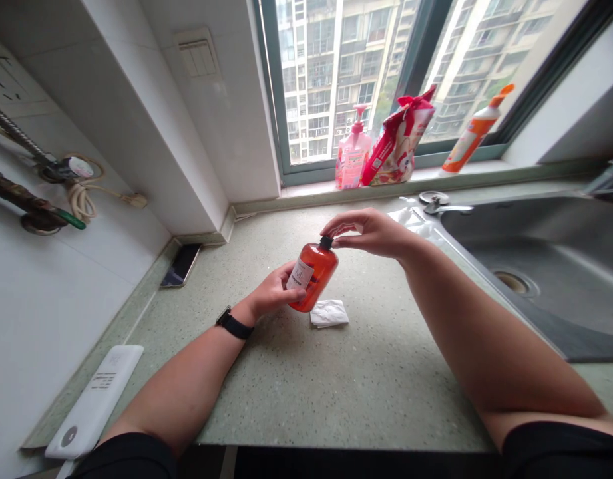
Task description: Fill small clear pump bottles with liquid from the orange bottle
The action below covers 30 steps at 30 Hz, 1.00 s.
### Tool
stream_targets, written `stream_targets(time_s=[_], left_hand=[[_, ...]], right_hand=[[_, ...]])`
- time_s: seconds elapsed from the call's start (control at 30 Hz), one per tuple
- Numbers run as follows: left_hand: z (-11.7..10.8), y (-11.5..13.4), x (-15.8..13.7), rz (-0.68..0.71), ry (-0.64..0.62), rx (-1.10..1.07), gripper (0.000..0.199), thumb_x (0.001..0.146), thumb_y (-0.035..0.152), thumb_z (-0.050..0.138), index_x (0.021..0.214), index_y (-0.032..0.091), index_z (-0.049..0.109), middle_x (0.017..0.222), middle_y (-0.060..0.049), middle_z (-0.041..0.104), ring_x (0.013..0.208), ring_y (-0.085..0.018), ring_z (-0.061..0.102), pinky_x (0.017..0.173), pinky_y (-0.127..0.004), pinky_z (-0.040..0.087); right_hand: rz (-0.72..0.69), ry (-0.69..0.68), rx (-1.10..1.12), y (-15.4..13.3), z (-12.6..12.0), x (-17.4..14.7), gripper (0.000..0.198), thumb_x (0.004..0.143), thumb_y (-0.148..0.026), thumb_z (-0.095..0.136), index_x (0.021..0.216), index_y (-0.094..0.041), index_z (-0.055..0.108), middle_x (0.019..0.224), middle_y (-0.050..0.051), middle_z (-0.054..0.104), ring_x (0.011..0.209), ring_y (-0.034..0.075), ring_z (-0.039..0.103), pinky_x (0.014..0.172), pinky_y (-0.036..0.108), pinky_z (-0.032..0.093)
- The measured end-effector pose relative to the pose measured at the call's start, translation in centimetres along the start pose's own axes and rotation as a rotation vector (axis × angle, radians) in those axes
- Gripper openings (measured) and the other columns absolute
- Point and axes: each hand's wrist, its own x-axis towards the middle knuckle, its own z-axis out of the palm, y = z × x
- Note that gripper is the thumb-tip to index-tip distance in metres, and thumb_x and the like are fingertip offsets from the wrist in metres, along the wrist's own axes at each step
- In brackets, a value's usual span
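Note:
An orange-red translucent bottle (320,274) with a pale label is tilted above the counter. My left hand (276,291) is wrapped round its lower body, the thumb lying across the front. At the bottle's neck is a small black cap (326,243), which my right hand (366,233) pinches between thumb and fingertips. Whether the cap is loose or tight on the neck cannot be seen. Just below the bottle, a folded white tissue (330,313) lies flat on the speckled green counter (386,372).
To the right is a grey sink (576,266), with white pump tops (408,211) by its edge. A pink pump bottle (353,153), a red bag (401,140) and an orange bottle (470,136) line the windowsill. A phone (182,265) and a white power strip (96,399) are at left.

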Motion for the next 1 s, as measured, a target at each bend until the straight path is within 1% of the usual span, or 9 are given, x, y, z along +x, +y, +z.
stream_targets(time_s=[0.17, 0.27, 0.37, 0.47, 0.57, 0.63, 0.7, 0.9, 1.0], left_hand=[[-0.2, -0.1, 0.2, 0.107, 0.157, 0.371, 0.072, 0.081, 0.05, 0.091, 0.14, 0.02, 0.064, 0.13, -0.013, 0.075, 0.115, -0.031, 0.072, 0.1, -0.044, 0.057], [-0.5, -0.5, 0.2, 0.205, 0.294, 0.588, 0.073, 0.083, 0.048, 0.09, 0.144, 0.021, 0.061, 0.132, -0.013, 0.074, 0.117, -0.03, 0.073, 0.103, -0.045, 0.058], [-0.9, -1.2, 0.2, 0.254, 0.398, 0.727, 0.076, 0.085, 0.054, 0.088, 0.147, 0.022, 0.059, 0.135, -0.015, 0.073, 0.117, -0.032, 0.072, 0.103, -0.048, 0.059], [-1.2, -1.7, 0.2, 0.268, 0.451, 0.826, 0.076, 0.086, 0.057, 0.087, 0.148, 0.024, 0.058, 0.135, -0.015, 0.072, 0.117, -0.033, 0.072, 0.104, -0.051, 0.058], [-1.3, -1.8, 0.3, 0.277, 0.471, 0.907, 0.074, 0.086, 0.056, 0.087, 0.147, 0.026, 0.058, 0.132, -0.013, 0.073, 0.118, -0.033, 0.07, 0.108, -0.054, 0.054], [-1.3, -1.8, 0.3, 0.293, 0.469, 0.941, 0.073, 0.087, 0.056, 0.087, 0.146, 0.026, 0.058, 0.133, -0.013, 0.073, 0.12, -0.034, 0.068, 0.11, -0.054, 0.052], [-1.3, -1.7, 0.4, 0.308, 0.462, 0.954, 0.072, 0.088, 0.055, 0.086, 0.146, 0.026, 0.057, 0.135, -0.013, 0.072, 0.121, -0.034, 0.067, 0.111, -0.054, 0.051], [-1.1, -1.6, 0.3, 0.298, 0.474, 0.933, 0.072, 0.088, 0.058, 0.085, 0.146, 0.026, 0.057, 0.133, -0.012, 0.072, 0.119, -0.032, 0.067, 0.11, -0.053, 0.05], [-1.1, -1.6, 0.2, 0.288, 0.478, 0.907, 0.073, 0.088, 0.059, 0.085, 0.146, 0.025, 0.058, 0.135, -0.013, 0.071, 0.12, -0.033, 0.066, 0.111, -0.053, 0.05]], right_hand=[[0.071, 0.029, -0.312, 0.0, 0.6, 0.2, 0.034, 0.09, -0.057, 0.076, 0.088, -0.023, 0.079, 0.087, 0.005, 0.081, 0.083, 0.021, 0.073, 0.078, 0.035, 0.054], [0.163, 0.041, -0.48, -0.1, 0.7, 0.2, 0.048, 0.099, -0.062, 0.061, 0.076, -0.022, 0.074, 0.071, 0.003, 0.073, 0.068, 0.018, 0.064, 0.067, 0.033, 0.044], [0.172, 0.06, -0.469, -0.1, 0.7, 0.1, 0.044, 0.1, -0.062, 0.058, 0.095, -0.023, 0.079, 0.079, 0.005, 0.076, 0.075, 0.02, 0.067, 0.071, 0.035, 0.048], [0.042, 0.026, -0.37, 0.1, 0.8, -0.1, 0.047, 0.092, -0.056, 0.071, 0.127, -0.024, 0.075, 0.106, 0.008, 0.08, 0.093, 0.023, 0.073, 0.084, 0.038, 0.056], [-0.022, -0.015, -0.408, 0.4, 1.2, 0.1, 0.04, 0.093, -0.051, 0.071, 0.122, -0.024, 0.076, 0.111, 0.009, 0.08, 0.096, 0.022, 0.073, 0.086, 0.038, 0.055], [0.055, -0.03, -0.524, 0.3, 1.2, 0.3, 0.034, 0.098, -0.054, 0.065, 0.1, -0.023, 0.079, 0.095, 0.007, 0.08, 0.085, 0.022, 0.071, 0.078, 0.037, 0.052], [0.148, -0.037, -0.62, 0.2, 1.0, 0.3, 0.047, 0.104, -0.059, 0.055, 0.085, -0.023, 0.077, 0.08, 0.007, 0.076, 0.076, 0.021, 0.067, 0.072, 0.037, 0.047], [-0.008, -0.035, -0.468, -0.3, 0.8, -0.1, 0.042, 0.096, -0.049, 0.071, 0.13, -0.026, 0.075, 0.108, 0.007, 0.08, 0.094, 0.023, 0.073, 0.086, 0.037, 0.054], [-0.023, -0.028, -0.508, -0.1, 1.4, 0.1, 0.028, 0.099, -0.041, 0.068, 0.121, -0.027, 0.079, 0.111, 0.007, 0.08, 0.096, 0.023, 0.072, 0.087, 0.037, 0.053]])
